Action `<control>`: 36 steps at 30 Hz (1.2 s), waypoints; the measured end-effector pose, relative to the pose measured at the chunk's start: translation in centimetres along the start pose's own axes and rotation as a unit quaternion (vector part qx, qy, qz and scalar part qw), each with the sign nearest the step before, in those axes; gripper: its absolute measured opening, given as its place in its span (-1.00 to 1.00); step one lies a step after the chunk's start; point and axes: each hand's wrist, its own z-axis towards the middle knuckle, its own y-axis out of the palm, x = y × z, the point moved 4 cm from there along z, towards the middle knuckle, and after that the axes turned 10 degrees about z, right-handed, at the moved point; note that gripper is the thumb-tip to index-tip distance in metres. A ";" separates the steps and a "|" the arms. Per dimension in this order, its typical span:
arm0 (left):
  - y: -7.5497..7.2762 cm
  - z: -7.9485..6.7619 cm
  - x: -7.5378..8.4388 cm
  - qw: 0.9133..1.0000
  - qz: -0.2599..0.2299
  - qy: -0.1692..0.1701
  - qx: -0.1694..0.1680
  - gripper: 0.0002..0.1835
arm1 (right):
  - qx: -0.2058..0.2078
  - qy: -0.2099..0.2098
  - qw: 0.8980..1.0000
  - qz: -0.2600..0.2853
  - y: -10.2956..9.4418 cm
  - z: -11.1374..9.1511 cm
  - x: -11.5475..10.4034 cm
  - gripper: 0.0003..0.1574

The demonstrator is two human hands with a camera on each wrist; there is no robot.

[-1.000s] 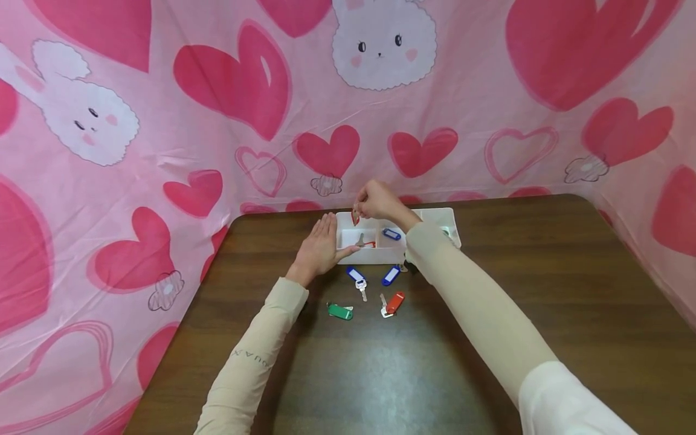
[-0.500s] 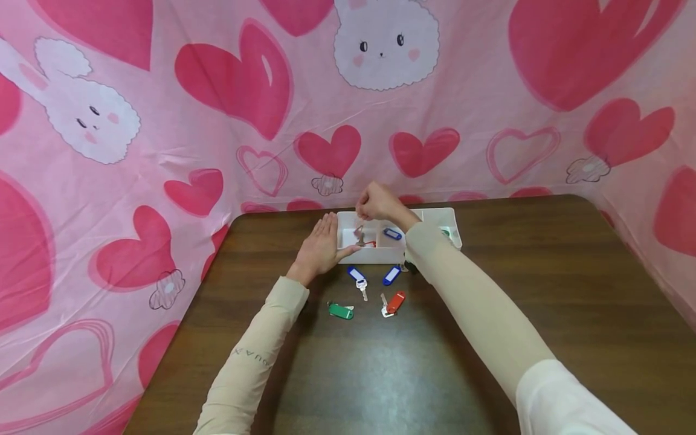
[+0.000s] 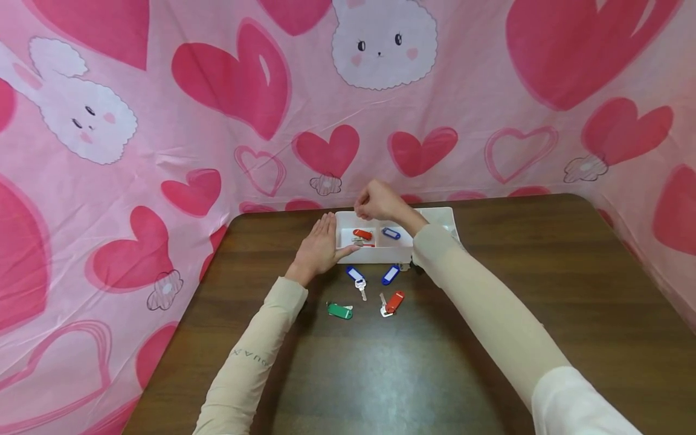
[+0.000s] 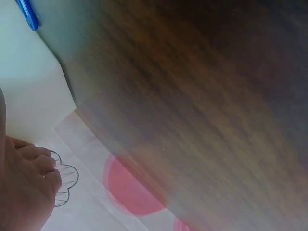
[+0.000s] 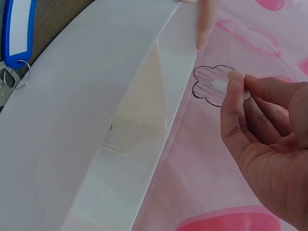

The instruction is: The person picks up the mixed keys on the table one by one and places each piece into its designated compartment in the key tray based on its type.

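Observation:
A white divided box [image 3: 375,255] stands at the back of the table. My left hand [image 3: 317,246] rests against its left end, fingers straight, thumb along the front rim. Above the left compartment is my right hand [image 3: 377,202]; in the right wrist view its thumb and fingertips meet with nothing visible between them. In the left compartment lies a red key tag [image 3: 362,234], a key and another red piece beside it. A blue key tag [image 3: 391,233] lies in the middle compartment. The right compartment is partly covered by the right sleeve.
In front of the box lie two blue key tags, one [image 3: 356,273] at left and one [image 3: 390,275] at right, with keys. Nearer are a green key tag [image 3: 340,311] and a red key tag [image 3: 395,301]. A pink patterned cloth [image 3: 304,109] hangs behind the table.
The red key tag with its key has left my right hand and dropped into the left compartment. The right hand stays above it; the left hand has not moved.

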 end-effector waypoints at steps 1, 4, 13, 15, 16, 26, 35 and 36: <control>0.0 0.0 0.0 1.000 -0.001 -0.001 0.000 0.21 | -0.001 -0.002 1.000 0.000 0.0 -0.2 -0.1 -0.84; 0.0 0.0 0.0 1.000 -0.007 -0.003 -0.001 0.21 | -0.004 -0.004 1.000 -0.004 -0.1 -0.7 -0.1 -0.86; 0.2 0.0 -0.2 1.000 -0.014 -0.005 -0.010 0.23 | -0.015 -0.033 0.999 -0.024 -0.2 -2.3 -0.5 -0.83; 0.2 0.0 -0.3 1.000 -0.015 -0.005 -0.012 0.23 | -0.016 -0.040 0.999 -0.028 -0.2 -2.9 -0.7 -0.81; 0.2 0.0 -0.3 1.000 -0.015 -0.004 -0.011 0.23 | -0.015 -0.042 0.999 -0.028 -0.2 -3.1 -0.8 -0.80; 0.1 -0.1 -0.1 1.000 -0.012 -0.003 -0.008 0.21 | -0.006 -0.088 0.995 -0.038 -0.1 -5.6 -1.3 -0.81; 0.1 -0.1 -0.1 1.000 -0.011 -0.008 -0.013 0.22 | 0.004 -0.109 0.992 -0.063 -0.2 -7.8 -1.8 -0.80; 0.1 -0.1 -0.1 1.000 -0.011 -0.008 -0.012 0.22 | 0.006 -0.111 0.992 -0.067 -0.2 -8.0 -1.9 -0.80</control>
